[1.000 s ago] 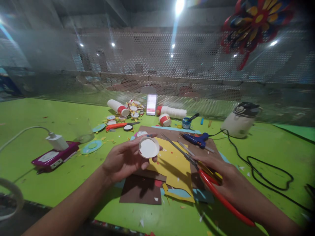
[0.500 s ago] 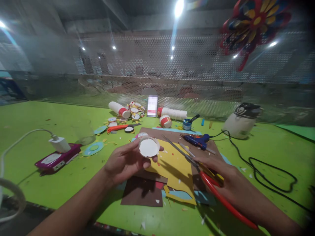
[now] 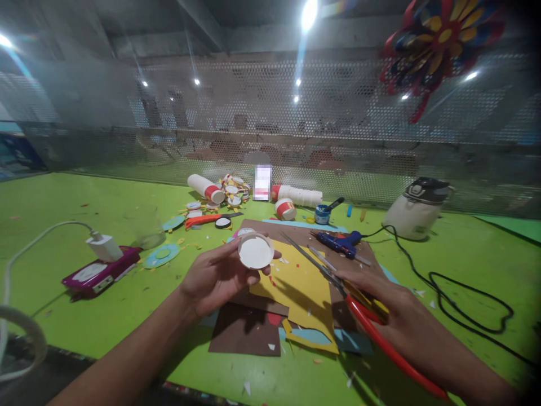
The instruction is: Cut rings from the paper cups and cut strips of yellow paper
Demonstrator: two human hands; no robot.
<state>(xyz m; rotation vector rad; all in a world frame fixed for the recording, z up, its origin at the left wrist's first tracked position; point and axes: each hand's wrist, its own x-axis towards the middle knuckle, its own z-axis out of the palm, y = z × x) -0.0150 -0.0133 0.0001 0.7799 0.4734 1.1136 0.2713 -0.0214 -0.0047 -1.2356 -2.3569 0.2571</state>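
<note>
My left hand [image 3: 213, 279] pinches a small round white cup piece [image 3: 255, 251] by its rim, bottom turned toward me, above the paper pile. My right hand [image 3: 386, 307] rests on the table with its fingers round the red handles of a pair of scissors [image 3: 338, 285], whose blades point up and left over the yellow paper sheet [image 3: 301, 285]. Brown paper sheets [image 3: 245, 335] and blue ones lie under the yellow one.
A blue glue gun [image 3: 339, 242] lies behind the papers, its black cord [image 3: 460, 296] looping to the right. A white pot [image 3: 414, 208] stands at the back right. Red-and-white paper cups [image 3: 207, 188], cut discs and a paint pot [image 3: 321, 213] lie behind. A purple power strip [image 3: 101, 270] sits left.
Almost nothing has changed. Both hands keep their hold; only the view has shifted a little, so the whole scene sits slightly further right.
</note>
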